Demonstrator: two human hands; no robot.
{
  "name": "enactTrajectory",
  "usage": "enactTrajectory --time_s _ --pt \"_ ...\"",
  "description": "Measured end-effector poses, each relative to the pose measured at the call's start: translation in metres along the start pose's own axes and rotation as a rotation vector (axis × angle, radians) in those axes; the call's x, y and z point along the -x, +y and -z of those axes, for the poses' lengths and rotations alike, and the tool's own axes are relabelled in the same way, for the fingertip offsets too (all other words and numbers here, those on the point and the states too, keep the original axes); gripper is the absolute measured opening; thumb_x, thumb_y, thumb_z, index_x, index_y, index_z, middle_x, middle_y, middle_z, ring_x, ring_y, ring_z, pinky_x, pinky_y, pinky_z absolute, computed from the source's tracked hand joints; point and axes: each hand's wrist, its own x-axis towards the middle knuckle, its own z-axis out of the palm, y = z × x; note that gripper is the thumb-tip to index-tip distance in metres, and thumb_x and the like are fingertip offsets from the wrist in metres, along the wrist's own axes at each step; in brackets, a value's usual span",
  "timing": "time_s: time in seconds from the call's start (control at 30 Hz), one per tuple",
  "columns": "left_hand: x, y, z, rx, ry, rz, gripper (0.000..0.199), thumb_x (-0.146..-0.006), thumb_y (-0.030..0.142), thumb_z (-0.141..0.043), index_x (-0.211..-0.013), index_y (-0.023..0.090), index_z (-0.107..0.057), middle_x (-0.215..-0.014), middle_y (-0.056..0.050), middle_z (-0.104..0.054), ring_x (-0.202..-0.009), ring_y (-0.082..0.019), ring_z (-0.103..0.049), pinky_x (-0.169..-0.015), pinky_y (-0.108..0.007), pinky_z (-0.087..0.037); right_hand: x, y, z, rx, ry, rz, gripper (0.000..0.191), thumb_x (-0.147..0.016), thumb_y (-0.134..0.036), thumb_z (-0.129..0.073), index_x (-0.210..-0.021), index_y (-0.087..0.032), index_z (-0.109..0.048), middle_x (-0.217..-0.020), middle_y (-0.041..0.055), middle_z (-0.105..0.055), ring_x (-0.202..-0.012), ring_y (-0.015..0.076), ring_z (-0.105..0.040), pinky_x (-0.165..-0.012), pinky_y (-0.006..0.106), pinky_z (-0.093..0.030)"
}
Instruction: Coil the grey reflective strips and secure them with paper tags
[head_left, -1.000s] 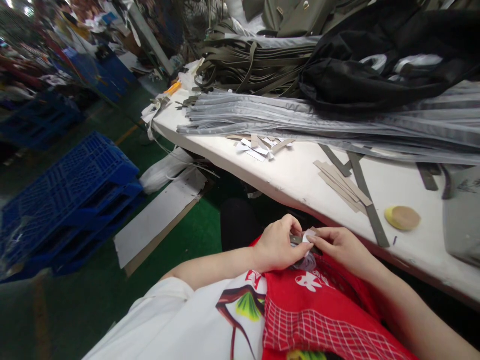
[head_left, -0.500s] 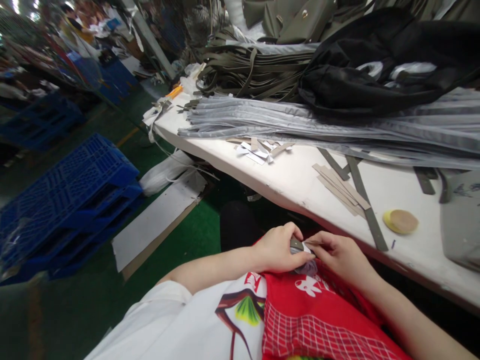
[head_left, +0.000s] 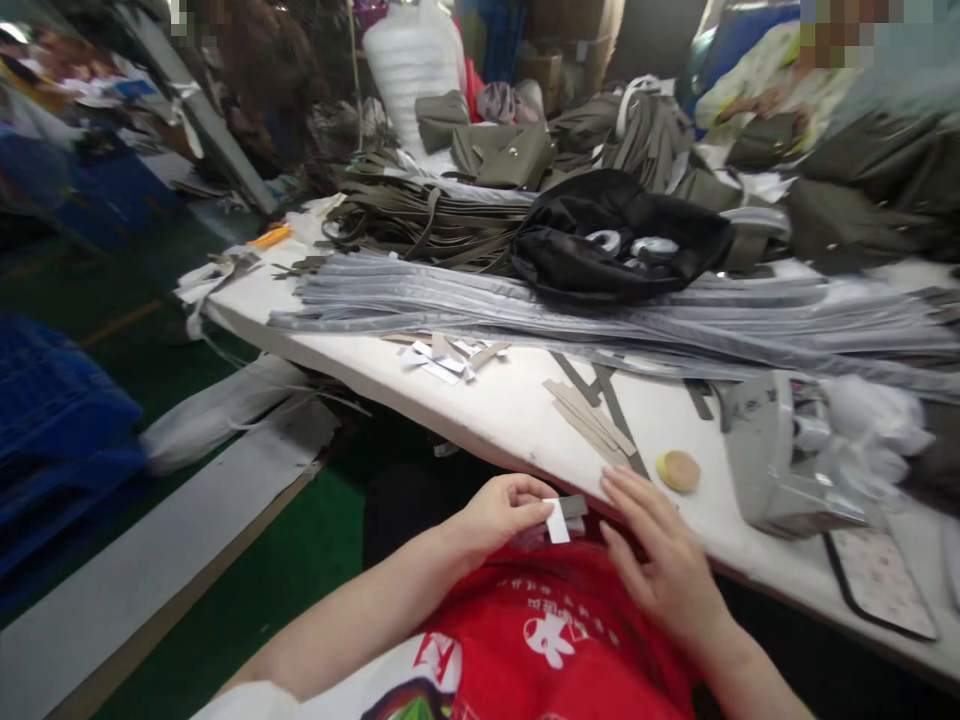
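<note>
Head cam view, looking down at the lap: the left hand is pinched, thumb over fingers, on a small white slip and a short olive strip that pokes out past the fingertips. Both bits are over the red apron, just off the table edge. Some greyish stuff is bunched up right under them, but it's too blurry to say what it is.

Right hand is apart from the left one, fingers loosely spread, just beside the table edge. Can't tell if the fingertips actually touch the table.

Closest to those fingertips are some beige strips in a loose fan, with a long dark olive strip running beside them, plus a round yellow and tan thing. Further right there's a grey holder and what looks like a phone lying near the edge.

Toward the back, paper scraps sit in front of a long bundle of grey strips, with a black bag slumped on top, white rolls showing in it. Olive straps are heaped behind. Top right, another person is partly visible past the olive pieces.
</note>
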Motion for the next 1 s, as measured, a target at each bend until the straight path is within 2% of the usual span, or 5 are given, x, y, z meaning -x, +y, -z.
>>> enactTrajectory --time_s 0.13,0.37,0.7,0.87,1.0 --pt "-0.006 -0.001 0.009 -0.042 0.036 -0.029 0.052 -0.055 0.043 -0.089 -0.088 0.011 -0.067 -0.076 -0.006 -0.071 -0.065 -0.013 -0.064 -0.066 -0.024 -0.047 0.018 0.073 0.074 0.434 0.509 -0.38 0.033 -0.087 -0.026 -0.056 -0.117 -0.017 -0.066 -0.111 0.0145 -0.069 -0.104 0.0315 -0.063 -0.095 0.048 -0.047" --pt "-0.016 -0.013 0.011 -0.042 -0.011 -0.014 0.055 -0.058 0.048 -0.087 -0.094 0.012 -0.065 -0.082 -0.008 -0.072 -0.07 -0.016 -0.066 -0.065 -0.024 -0.048 0.052 0.166 0.106 -0.13 0.5 -0.966 0.034 -0.076 -0.048 -0.055 -0.065 -0.02 -0.071 -0.087 0.0128 -0.072 -0.101 0.0334 -0.062 -0.097 0.051 -0.04" --pt "-0.013 -0.002 0.002 -0.089 -0.042 0.008 0.053 -0.059 0.048 -0.087 -0.091 0.011 -0.066 -0.076 -0.005 -0.07 -0.064 -0.012 -0.062 -0.061 -0.021 -0.045 0.07 0.122 0.094 -0.123 0.727 -0.961 0.033 -0.069 -0.05 -0.074 -0.077 -0.019 -0.07 -0.11 0.0101 -0.07 -0.106 0.0278 -0.062 -0.103 0.042 -0.041" --pt "-0.016 -0.006 0.001 -0.068 -0.04 -0.039 0.049 -0.062 0.047 -0.085 -0.091 0.012 -0.065 -0.081 -0.007 -0.071 -0.069 -0.014 -0.064 -0.066 -0.023 -0.047 0.1 0.12 0.084 -0.362 0.546 -1.285 0.049 -0.054 -0.061 -0.078 -0.073 -0.017 -0.065 -0.062 0.006 -0.069 -0.063 0.0244 -0.066 -0.068 0.038 -0.055" --pt "-0.018 -0.01 -0.005 -0.171 0.031 -0.187 0.045 -0.069 0.046 -0.08 -0.094 0.012 -0.065 -0.076 -0.005 -0.069 -0.066 -0.012 -0.061 -0.065 -0.022 -0.047 0.088 0.087 0.07 -0.41 0.387 -1.192 0.043 -0.065 -0.059 -0.074 -0.078 -0.018 -0.066 -0.068 0.0049 -0.07 -0.066 0.0204 -0.066 -0.064 0.029 -0.053"
